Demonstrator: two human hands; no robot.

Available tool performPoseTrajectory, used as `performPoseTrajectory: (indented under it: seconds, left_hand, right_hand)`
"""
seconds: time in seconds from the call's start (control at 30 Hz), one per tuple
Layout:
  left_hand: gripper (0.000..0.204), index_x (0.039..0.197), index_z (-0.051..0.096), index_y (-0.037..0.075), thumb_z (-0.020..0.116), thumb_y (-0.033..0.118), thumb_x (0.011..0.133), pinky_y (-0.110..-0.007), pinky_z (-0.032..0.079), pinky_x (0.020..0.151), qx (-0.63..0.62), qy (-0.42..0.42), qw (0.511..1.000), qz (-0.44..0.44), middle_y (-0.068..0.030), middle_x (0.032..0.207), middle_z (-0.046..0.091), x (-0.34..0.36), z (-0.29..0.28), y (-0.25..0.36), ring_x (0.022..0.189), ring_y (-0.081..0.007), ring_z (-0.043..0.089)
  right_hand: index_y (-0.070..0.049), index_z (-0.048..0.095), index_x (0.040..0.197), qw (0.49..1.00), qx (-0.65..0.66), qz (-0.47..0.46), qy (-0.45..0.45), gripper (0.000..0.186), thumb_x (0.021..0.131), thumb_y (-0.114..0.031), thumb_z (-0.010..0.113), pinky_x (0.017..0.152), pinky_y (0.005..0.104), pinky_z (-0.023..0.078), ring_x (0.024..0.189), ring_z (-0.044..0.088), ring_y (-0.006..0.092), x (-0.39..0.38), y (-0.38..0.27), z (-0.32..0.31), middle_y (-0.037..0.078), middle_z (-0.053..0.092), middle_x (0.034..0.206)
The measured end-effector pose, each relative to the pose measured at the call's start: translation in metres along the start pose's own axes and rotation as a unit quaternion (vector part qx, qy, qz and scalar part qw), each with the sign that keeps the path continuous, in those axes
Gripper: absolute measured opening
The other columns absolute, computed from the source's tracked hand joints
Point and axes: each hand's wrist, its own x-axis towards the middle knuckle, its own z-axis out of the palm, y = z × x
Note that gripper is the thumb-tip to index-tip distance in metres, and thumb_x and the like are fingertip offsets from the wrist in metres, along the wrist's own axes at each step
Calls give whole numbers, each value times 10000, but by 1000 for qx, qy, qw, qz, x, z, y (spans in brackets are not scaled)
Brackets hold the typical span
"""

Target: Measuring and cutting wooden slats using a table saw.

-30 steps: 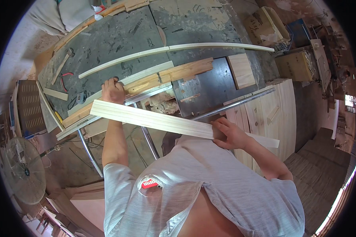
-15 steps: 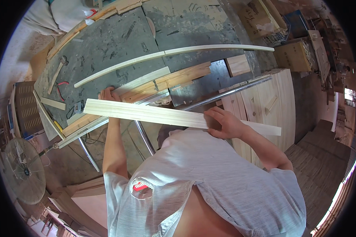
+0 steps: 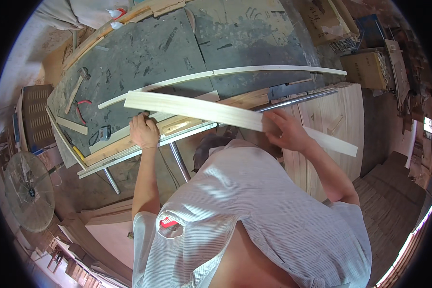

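Note:
My right hand [image 3: 290, 132] is closed around a long pale wooden board [image 3: 192, 108], which slants across in front of me above the bench's near edge. The board's left end is over the bench and its right end is past my forearm. My left hand [image 3: 144, 131], fingers bent, is on a flat pale wooden strip [image 3: 182, 107] that lies along the brown wooden rail [image 3: 108, 152] at the bench edge. The hand covers part of both. Beyond them a long thin pale batten [image 3: 269, 69] lies across the dark bench top [image 3: 144, 53].
A hammer [image 3: 77, 89], red-handled pliers [image 3: 80, 111], a tape measure [image 3: 104, 133] and a short wood offcut [image 3: 72, 125] lie at the bench's left. Pale panels [image 3: 343, 110] are stacked at right, beside a metal tube [image 3: 297, 101]. A fan [image 3: 30, 192] stands at left; cardboard boxes [image 3: 367, 69] are behind.
The board in my right hand has moved right and a little farther away, its left end rising. My left hand has drawn back nearer to me along the bench edge. The view has shifted slightly.

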Motion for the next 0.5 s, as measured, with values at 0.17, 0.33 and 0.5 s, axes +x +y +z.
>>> performPoseTrajectory:
  seconds: [0.17, 0.33, 0.5]
  left_hand:
    - [195, 989, 739, 119, 589, 136, 864, -479, 515, 810, -57, 11, 998, -3, -80, 985, 688, 5, -2, 4, 936, -344, 625]
    - [210, 984, 750, 126, 626, 108, 816, -489, 522, 790, -77, 15, 997, -27, -105, 939, 692, 8, -9, 10, 891, -353, 646]
    - [186, 987, 738, 153, 642, 136, 829, -467, 505, 814, -79, -12, 995, -58, -74, 974, 686, 9, -12, 18, 952, -329, 640]
  right_hand:
    - [-14, 622, 1376, 1000, -21, -4, 13, 567, 845, -141, 775, 964, 473, 568, 1159, 650, 429, 51, 16, -28, 213, 632, 1330]
    - [-24, 627, 1380, 998, -50, -33, 4, 576, 830, -114, 777, 978, 462, 569, 1180, 645, 431, 90, 35, -45, 210, 631, 1345]
    - [-37, 624, 1399, 998, -50, -24, -15, 606, 821, -108, 791, 998, 461, 567, 1195, 645, 437, 93, 57, -27, 226, 626, 1360]
